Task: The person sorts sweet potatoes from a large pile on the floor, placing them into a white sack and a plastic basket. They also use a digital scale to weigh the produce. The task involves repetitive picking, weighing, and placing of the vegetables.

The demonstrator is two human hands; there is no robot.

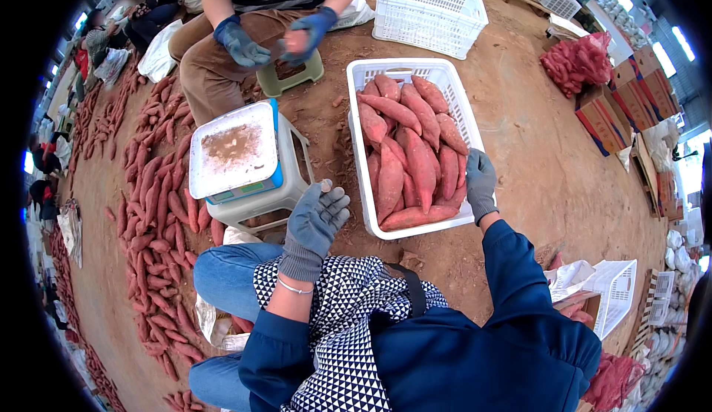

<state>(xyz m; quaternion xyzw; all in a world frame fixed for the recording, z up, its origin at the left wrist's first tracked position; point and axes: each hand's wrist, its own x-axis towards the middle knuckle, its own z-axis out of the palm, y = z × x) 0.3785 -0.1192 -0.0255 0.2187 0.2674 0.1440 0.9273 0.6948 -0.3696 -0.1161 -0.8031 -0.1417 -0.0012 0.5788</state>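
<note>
My left hand (317, 223), in a grey glove, is raised palm up beside the plastic stool (261, 203), fingers partly curled; a small pale roundish thing shows at its fingertips, and whether it is gripped is unclear. My gloved right hand (480, 181) grips the right rim of a white plastic crate (411, 233). Red-skinned sweet potatoes (420, 167) fill this crate. On the stool stands a blue digital scale (276, 145) whose white pan (233, 150) carries only loose soil.
A co-worker in blue gloves (242, 42) sits opposite, holding something pinkish. Sweet potatoes (161, 228) lie heaped on the floor at left. An empty white crate (428, 14) stands beyond the full one. Cardboard boxes (603, 117) and a red mesh sack (578, 61) are at right.
</note>
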